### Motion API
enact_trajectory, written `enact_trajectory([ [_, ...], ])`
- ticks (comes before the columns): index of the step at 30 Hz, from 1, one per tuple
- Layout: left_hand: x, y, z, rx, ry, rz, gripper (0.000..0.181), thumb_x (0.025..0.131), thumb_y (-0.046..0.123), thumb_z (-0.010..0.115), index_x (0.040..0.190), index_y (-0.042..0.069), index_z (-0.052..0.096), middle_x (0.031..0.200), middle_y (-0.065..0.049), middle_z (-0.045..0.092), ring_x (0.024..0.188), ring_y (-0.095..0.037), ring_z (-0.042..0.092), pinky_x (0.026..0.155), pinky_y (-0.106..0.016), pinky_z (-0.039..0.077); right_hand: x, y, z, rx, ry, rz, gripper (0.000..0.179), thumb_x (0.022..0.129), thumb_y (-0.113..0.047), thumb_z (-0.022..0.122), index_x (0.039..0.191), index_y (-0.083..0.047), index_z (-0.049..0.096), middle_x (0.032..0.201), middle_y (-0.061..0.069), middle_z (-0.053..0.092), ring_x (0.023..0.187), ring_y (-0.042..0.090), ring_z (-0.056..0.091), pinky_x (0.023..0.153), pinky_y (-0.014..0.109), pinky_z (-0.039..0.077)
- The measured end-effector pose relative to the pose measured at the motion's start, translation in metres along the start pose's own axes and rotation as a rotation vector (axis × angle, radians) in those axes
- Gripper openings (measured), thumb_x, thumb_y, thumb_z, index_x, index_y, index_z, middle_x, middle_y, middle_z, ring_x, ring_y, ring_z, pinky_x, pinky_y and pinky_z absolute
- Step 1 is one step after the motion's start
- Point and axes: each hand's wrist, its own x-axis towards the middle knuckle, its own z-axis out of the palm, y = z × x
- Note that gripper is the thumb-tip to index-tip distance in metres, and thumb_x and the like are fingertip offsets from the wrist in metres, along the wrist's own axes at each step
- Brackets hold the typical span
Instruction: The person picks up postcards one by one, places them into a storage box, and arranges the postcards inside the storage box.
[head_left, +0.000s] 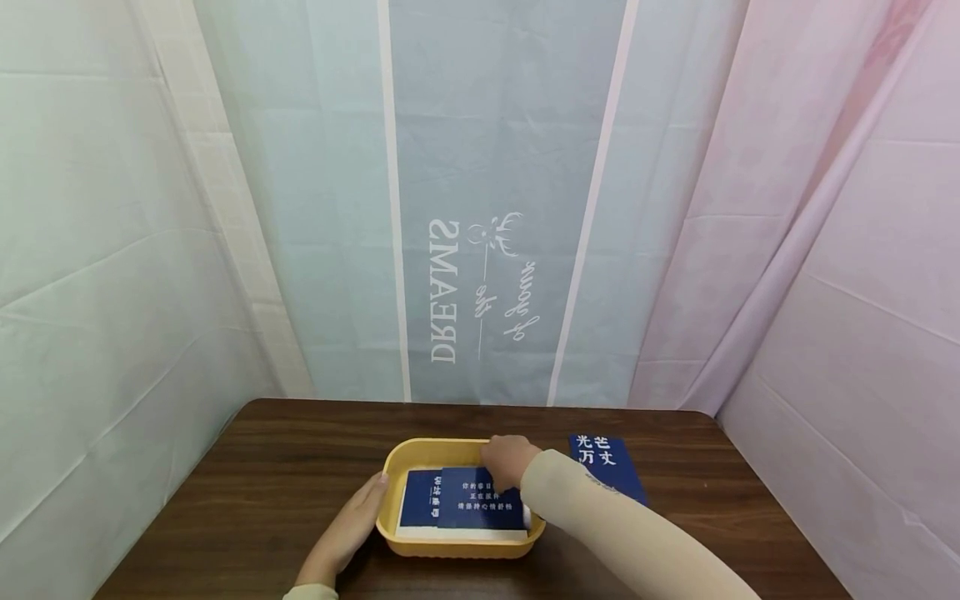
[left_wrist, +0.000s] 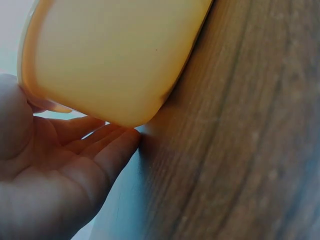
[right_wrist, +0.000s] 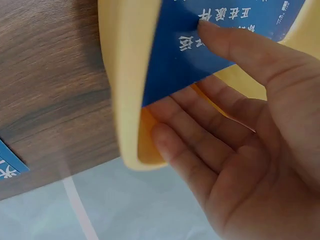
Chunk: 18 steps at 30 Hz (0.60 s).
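A yellow plastic basin (head_left: 450,549) stands on the table, holding thin blue cards with white lettering. My left hand (head_left: 351,527) grips its left side, the thumb at the rim; in the left wrist view the other fingers lie against the outside wall, low near the table. Over the basin's far right corner, my right hand (head_left: 512,460) pinches the top blue card (right_wrist: 185,60), thumb on its printed face and fingers beneath. Another blue card (head_left: 420,502) lies partly under it at the left, and a white edge (head_left: 457,534) shows below both.
Another blue card (head_left: 626,479) with large white characters lies on the dark wooden table (head_left: 300,442), right of the basin and partly hidden by my right sleeve (head_left: 622,525). A printed curtain (head_left: 502,167) hangs behind the table, with pale cloth at both sides.
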Motion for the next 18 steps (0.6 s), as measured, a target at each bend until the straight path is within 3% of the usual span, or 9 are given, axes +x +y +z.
enact_trajectory([
  [10,-0.001,-0.001,0.000,-0.005,-0.005,0.009,0.068,0.110,0.039,0.035,0.148,-0.017,0.030,0.153,-0.036,0.029,0.144,-0.049,0.022,0.115,-0.063,0.020,-0.001,-0.014,0.003,-0.074,0.006,0.061,0.020,0.073,-0.016,0.090,0.088,-0.015,0.076,0.074,-0.005,0.063,0.064,0.010,0.052,0.070,0.029,0.058],
  [18,-0.002,-0.002,0.001,-0.001,-0.001,0.010,0.067,0.110,0.039,0.035,0.148,-0.017,0.030,0.153,-0.036,0.029,0.144,-0.049,0.022,0.115,-0.063,0.020,-0.007,-0.026,-0.005,-0.200,0.025,0.086,0.005,0.085,-0.016,0.079,0.088,-0.017,0.075,0.072,-0.003,0.064,0.060,0.010,0.055,0.063,0.031,0.060],
])
